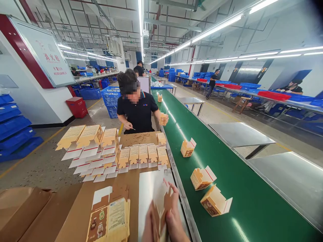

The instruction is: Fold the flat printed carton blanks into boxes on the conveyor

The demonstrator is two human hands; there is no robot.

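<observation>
Both hands [164, 218] blurred, edge-cropped

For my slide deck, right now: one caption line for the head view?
Two bare hands fold a flat tan cardboard carton beside a green conveyor belt carrying opened cartons.

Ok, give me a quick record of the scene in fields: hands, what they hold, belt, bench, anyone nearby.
left hand: on a flat carton blank, blurred
right hand: grips the same blank
belt: green, carries several folded cartons, nearest
bench stack: flat blanks left of the hands
bench rows: blanks fanned out further up
co-worker: opposite end of bench, holding a carton
</observation>
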